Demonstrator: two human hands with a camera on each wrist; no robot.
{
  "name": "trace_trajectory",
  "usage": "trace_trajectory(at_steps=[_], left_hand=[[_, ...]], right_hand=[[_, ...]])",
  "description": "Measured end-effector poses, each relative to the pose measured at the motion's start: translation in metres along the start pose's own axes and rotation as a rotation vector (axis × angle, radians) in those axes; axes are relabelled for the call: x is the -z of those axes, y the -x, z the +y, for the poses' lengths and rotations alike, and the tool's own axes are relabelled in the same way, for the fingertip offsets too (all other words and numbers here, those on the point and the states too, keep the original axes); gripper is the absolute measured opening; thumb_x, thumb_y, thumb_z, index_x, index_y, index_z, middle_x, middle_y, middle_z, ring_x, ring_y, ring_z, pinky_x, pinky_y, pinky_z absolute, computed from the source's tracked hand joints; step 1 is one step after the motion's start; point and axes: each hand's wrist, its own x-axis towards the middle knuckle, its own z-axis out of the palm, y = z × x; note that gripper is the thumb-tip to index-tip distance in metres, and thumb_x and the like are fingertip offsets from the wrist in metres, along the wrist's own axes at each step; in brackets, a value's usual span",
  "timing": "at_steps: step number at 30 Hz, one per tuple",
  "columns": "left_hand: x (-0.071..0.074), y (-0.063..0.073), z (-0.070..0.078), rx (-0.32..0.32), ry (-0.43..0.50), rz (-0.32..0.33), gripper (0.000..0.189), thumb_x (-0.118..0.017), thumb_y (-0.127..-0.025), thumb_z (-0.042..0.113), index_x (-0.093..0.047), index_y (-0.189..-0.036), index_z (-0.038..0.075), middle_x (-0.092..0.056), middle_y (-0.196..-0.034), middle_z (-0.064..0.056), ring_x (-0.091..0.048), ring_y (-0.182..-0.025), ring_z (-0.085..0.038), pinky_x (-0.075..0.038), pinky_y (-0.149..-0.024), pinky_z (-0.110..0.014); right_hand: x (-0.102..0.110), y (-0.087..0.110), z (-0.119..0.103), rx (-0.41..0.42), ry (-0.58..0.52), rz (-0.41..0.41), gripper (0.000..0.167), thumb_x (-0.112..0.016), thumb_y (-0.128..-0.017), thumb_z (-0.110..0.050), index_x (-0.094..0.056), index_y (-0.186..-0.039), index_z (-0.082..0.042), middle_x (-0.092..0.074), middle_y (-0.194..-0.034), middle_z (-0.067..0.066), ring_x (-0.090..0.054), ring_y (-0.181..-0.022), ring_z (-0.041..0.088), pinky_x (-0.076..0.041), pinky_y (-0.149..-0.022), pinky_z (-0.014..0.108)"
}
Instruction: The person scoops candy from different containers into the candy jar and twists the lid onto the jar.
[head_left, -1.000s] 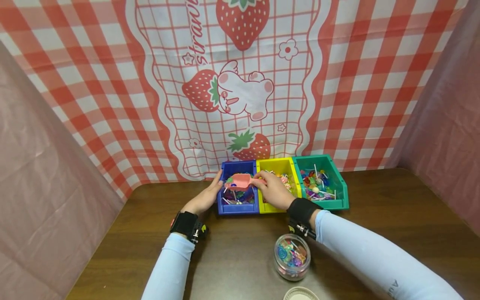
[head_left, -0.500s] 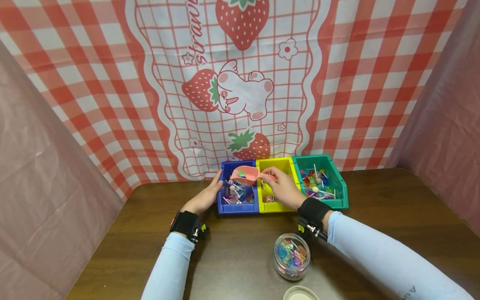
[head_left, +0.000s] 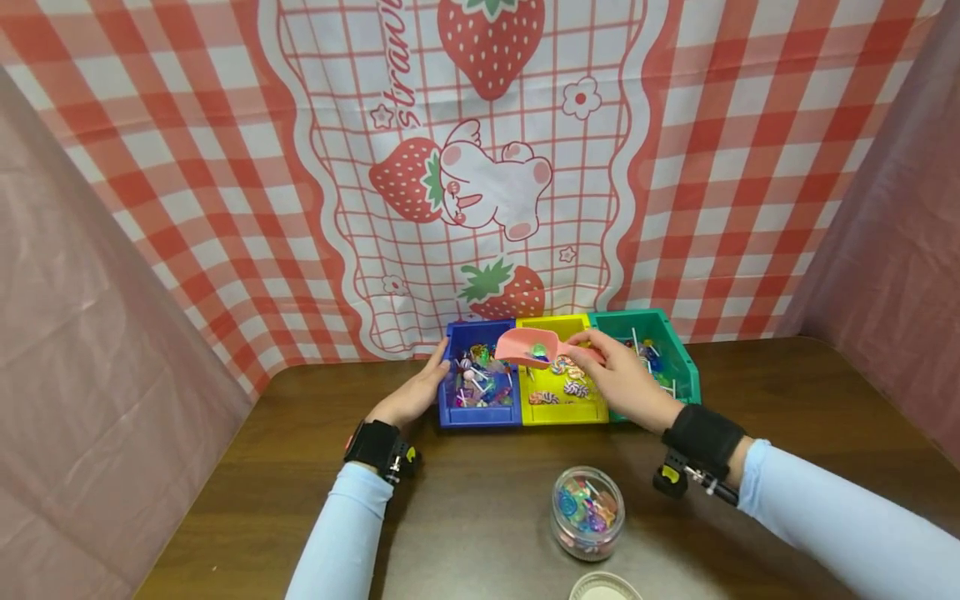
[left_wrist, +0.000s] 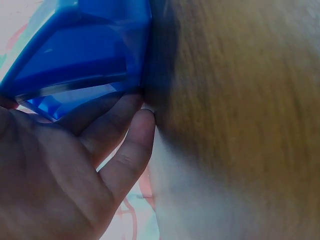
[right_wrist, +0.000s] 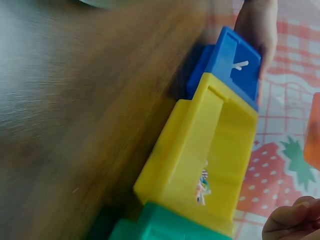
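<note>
A pink scoop [head_left: 516,344] is held by its handle in my right hand [head_left: 630,385], above the yellow bin [head_left: 564,415]. A green piece [head_left: 538,352] and a small dark-blue one lie in its bowl. My left hand [head_left: 411,396] rests against the outer left wall of the blue bin [head_left: 483,417], its fingers [left_wrist: 127,165] fairly straight in the left wrist view. Lollipops and colourful candy-like pieces lie in the blue bin. The yellow bin holds several striped twists. In the right wrist view, only part of the right hand and the scoop's orange-pink edge [right_wrist: 313,132] show.
A green bin [head_left: 688,385] with more pieces adjoins the yellow one, partly behind the right hand. Nearer stands a clear jar [head_left: 588,547] of colourful pieces, with a pale round lid [head_left: 604,592] at the bottom edge. Behind the table hangs a checked strawberry cloth [head_left: 491,192].
My right hand has carried the scoop up and rightward from the blue bin to above the yellow bin. Fewer pieces show in its bowl. The left hand has stayed at the blue bin.
</note>
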Motion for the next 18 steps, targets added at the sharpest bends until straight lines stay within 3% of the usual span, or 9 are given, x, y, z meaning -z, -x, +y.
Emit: trace_trajectory(at_steps=[4, 7, 12, 18], left_hand=[[0.000, 0.000, 0.001, 0.006, -0.018, -0.006, 0.058, -0.021, -0.110, 0.040, 0.004, -0.161, 0.030, -0.002, -0.166, -0.005, -0.015, -0.148, -0.031, -0.014, -0.118, -0.050], [0.001, 0.000, 0.001, 0.009, -0.028, -0.010, 0.058, -0.021, -0.110, 0.039, 0.004, -0.161, 0.030, -0.002, -0.166, -0.004, -0.014, -0.148, -0.030, -0.013, -0.118, -0.051], [0.001, 0.000, 0.000, 0.008, -0.036, -0.008, 0.057, -0.020, -0.110, 0.039, 0.005, -0.161, 0.030, -0.002, -0.166, -0.005, -0.014, -0.148, -0.031, -0.013, -0.118, -0.051], [0.001, -0.001, -0.001, 0.007, -0.046, 0.000, 0.057, -0.021, -0.110, 0.039, 0.005, -0.161, 0.030, -0.003, -0.166, -0.004, -0.016, -0.148, -0.031, -0.013, -0.118, -0.050]], right_hand=[[0.018, 0.028, -0.004, 0.037, 0.043, -0.017, 0.036, -0.053, -0.103, -0.040, -0.059, -0.124, -0.012, -0.059, -0.104, 0.012, -0.053, -0.090, 0.029, -0.050, -0.071, 0.035], [0.030, 0.050, -0.005, 0.081, 0.087, -0.009, 0.027, -0.056, -0.102, -0.034, -0.062, -0.120, -0.014, -0.057, -0.093, 0.009, -0.052, -0.082, 0.025, -0.046, -0.063, 0.031], [0.045, 0.083, -0.003, 0.155, 0.159, 0.011, 0.014, -0.061, -0.100, -0.023, -0.067, -0.113, -0.020, -0.059, -0.087, -0.001, -0.052, -0.077, 0.015, -0.044, -0.062, 0.027], [0.059, 0.118, 0.001, 0.215, 0.203, -0.035, 0.018, -0.067, -0.096, -0.014, -0.068, -0.109, -0.026, -0.062, -0.089, -0.010, -0.053, -0.077, 0.009, -0.044, -0.061, 0.025]])
